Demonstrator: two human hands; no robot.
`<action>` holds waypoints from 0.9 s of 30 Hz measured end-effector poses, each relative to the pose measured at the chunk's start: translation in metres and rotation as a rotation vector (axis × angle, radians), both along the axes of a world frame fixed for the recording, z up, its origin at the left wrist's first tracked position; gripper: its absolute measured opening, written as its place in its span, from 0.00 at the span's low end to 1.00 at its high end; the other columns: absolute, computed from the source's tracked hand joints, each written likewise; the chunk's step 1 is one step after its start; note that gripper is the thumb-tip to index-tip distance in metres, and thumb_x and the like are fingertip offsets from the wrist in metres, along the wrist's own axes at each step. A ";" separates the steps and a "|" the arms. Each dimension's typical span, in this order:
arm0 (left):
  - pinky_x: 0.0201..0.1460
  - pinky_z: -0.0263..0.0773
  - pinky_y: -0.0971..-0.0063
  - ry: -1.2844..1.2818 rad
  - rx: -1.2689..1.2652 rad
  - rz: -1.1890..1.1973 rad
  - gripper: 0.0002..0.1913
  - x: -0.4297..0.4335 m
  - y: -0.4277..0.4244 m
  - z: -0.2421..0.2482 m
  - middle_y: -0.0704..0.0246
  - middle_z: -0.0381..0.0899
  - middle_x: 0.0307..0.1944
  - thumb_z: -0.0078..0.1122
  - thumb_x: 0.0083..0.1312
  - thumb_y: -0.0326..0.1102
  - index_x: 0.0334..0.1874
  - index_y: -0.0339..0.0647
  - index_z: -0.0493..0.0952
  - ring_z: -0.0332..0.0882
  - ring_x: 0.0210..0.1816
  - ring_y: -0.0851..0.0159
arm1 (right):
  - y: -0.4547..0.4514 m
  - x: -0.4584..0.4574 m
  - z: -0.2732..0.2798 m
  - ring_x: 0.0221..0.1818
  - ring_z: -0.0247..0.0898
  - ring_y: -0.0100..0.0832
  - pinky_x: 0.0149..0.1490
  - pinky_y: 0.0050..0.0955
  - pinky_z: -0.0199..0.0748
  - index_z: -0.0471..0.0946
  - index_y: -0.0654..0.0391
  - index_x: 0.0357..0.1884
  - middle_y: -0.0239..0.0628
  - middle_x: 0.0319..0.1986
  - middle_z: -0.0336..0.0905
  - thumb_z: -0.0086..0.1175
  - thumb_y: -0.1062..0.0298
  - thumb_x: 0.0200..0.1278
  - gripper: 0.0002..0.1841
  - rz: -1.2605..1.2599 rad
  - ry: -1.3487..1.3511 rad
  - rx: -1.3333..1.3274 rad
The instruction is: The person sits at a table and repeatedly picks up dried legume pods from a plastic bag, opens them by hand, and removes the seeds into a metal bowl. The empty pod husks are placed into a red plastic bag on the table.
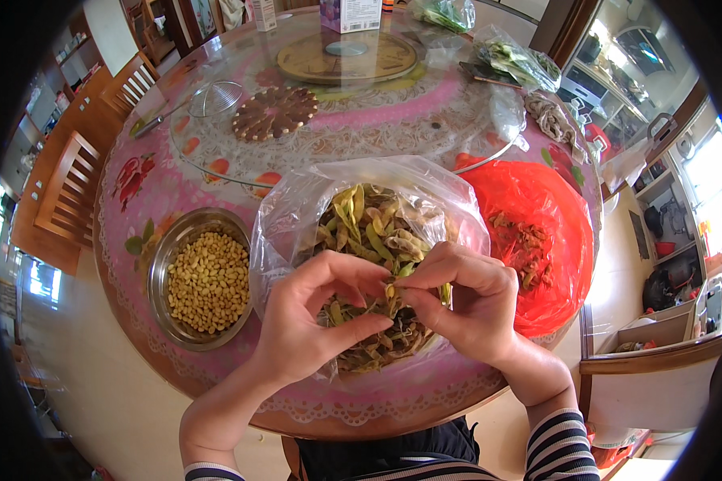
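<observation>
A clear plastic bag [283, 204] lies wide on the round table, full of brown and green bean pods [367, 240]. Above it, both of my hands meet at one small pod [392, 291]. My right hand [466, 300] pinches it between thumb and fingertips. My left hand [319, 312] is curved at its other side, fingertips against it, thumb a little apart. To the left stands a round metal bowl [156, 306] with many shelled yellowish beans [207, 282]. On the right a red plastic bag [553, 198] lies spread, with brown empty-looking pods [523, 246] inside.
A glass turntable [349, 132] carries a patterned mat [275, 113], with a wire skimmer [215, 99] by its left edge. Farther back are a round board [295, 60], a box [350, 15] and bagged green vegetables [505, 54]. A cloth [553, 117] lies at the right; wooden chairs [69, 192] stand left.
</observation>
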State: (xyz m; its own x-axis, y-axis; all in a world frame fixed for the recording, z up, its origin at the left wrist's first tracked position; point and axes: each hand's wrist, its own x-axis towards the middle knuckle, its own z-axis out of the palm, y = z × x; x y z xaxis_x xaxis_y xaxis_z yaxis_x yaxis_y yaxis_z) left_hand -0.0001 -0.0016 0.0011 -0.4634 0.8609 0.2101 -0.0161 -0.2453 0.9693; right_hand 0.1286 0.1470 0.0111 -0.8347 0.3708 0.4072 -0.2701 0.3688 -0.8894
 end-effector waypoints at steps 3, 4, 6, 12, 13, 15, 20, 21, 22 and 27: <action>0.45 0.69 0.79 0.003 0.056 0.076 0.13 -0.004 0.000 0.001 0.68 0.78 0.40 0.66 0.57 0.23 0.43 0.34 0.75 0.75 0.41 0.74 | 0.000 0.000 0.002 0.30 0.74 0.25 0.37 0.21 0.69 0.81 0.66 0.32 0.38 0.27 0.78 0.59 0.87 0.47 0.09 -0.023 -0.009 0.032; 0.45 0.70 0.79 -0.007 0.087 0.097 0.13 -0.005 0.000 0.000 0.68 0.78 0.40 0.66 0.57 0.23 0.43 0.34 0.76 0.75 0.41 0.74 | 0.001 0.000 0.003 0.29 0.74 0.25 0.36 0.21 0.70 0.81 0.66 0.32 0.38 0.27 0.78 0.59 0.87 0.47 0.09 -0.049 0.014 0.105; 0.45 0.70 0.80 0.020 0.100 0.159 0.12 -0.006 0.000 -0.001 0.67 0.78 0.40 0.65 0.58 0.23 0.44 0.34 0.76 0.75 0.40 0.74 | 0.001 -0.001 0.003 0.27 0.74 0.25 0.33 0.21 0.70 0.81 0.65 0.32 0.37 0.27 0.78 0.60 0.87 0.46 0.10 -0.099 0.040 0.245; 0.45 0.71 0.81 0.087 0.096 0.199 0.08 -0.005 0.000 -0.002 0.67 0.79 0.40 0.62 0.60 0.23 0.42 0.32 0.77 0.75 0.39 0.75 | 0.003 -0.006 0.001 0.26 0.74 0.24 0.31 0.20 0.70 0.81 0.64 0.34 0.37 0.27 0.78 0.61 0.86 0.46 0.11 -0.121 0.120 0.320; 0.45 0.70 0.81 0.090 0.095 0.201 0.08 -0.004 0.000 -0.003 0.67 0.79 0.39 0.62 0.61 0.23 0.41 0.32 0.77 0.75 0.39 0.75 | 0.002 -0.006 0.000 0.26 0.74 0.24 0.31 0.20 0.71 0.81 0.64 0.34 0.37 0.27 0.78 0.61 0.86 0.46 0.11 -0.139 0.091 0.331; 0.44 0.70 0.81 0.099 0.088 0.215 0.07 -0.003 0.000 -0.003 0.68 0.79 0.38 0.62 0.62 0.24 0.41 0.32 0.77 0.75 0.39 0.75 | 0.000 -0.007 0.001 0.25 0.74 0.24 0.32 0.19 0.71 0.81 0.64 0.34 0.38 0.28 0.79 0.62 0.86 0.46 0.11 -0.175 0.063 0.336; 0.43 0.70 0.81 0.115 0.103 0.171 0.05 -0.006 -0.003 -0.003 0.67 0.78 0.36 0.59 0.64 0.24 0.40 0.33 0.77 0.75 0.38 0.74 | 0.004 -0.005 0.007 0.23 0.72 0.26 0.28 0.22 0.69 0.82 0.62 0.30 0.35 0.24 0.78 0.64 0.83 0.45 0.08 -0.187 0.142 0.355; 0.43 0.70 0.81 0.149 0.117 0.149 0.04 -0.007 -0.004 -0.002 0.66 0.78 0.36 0.58 0.64 0.24 0.39 0.33 0.76 0.75 0.38 0.74 | 0.009 -0.003 0.010 0.22 0.71 0.27 0.27 0.24 0.68 0.82 0.61 0.29 0.33 0.22 0.78 0.65 0.82 0.45 0.08 -0.191 0.216 0.413; 0.43 0.70 0.81 0.187 0.125 0.116 0.04 -0.008 -0.004 -0.001 0.66 0.78 0.36 0.58 0.64 0.24 0.39 0.33 0.76 0.75 0.38 0.74 | 0.015 -0.001 0.012 0.20 0.70 0.28 0.26 0.25 0.66 0.81 0.60 0.25 0.33 0.20 0.77 0.66 0.81 0.43 0.07 -0.161 0.257 0.397; 0.43 0.70 0.79 0.232 0.088 0.225 0.05 0.005 0.000 0.002 0.65 0.78 0.36 0.58 0.63 0.24 0.40 0.32 0.79 0.76 0.36 0.71 | 0.042 0.007 0.018 0.32 0.74 0.30 0.40 0.24 0.72 0.81 0.61 0.40 0.36 0.31 0.81 0.64 0.79 0.45 0.15 -0.515 0.157 0.453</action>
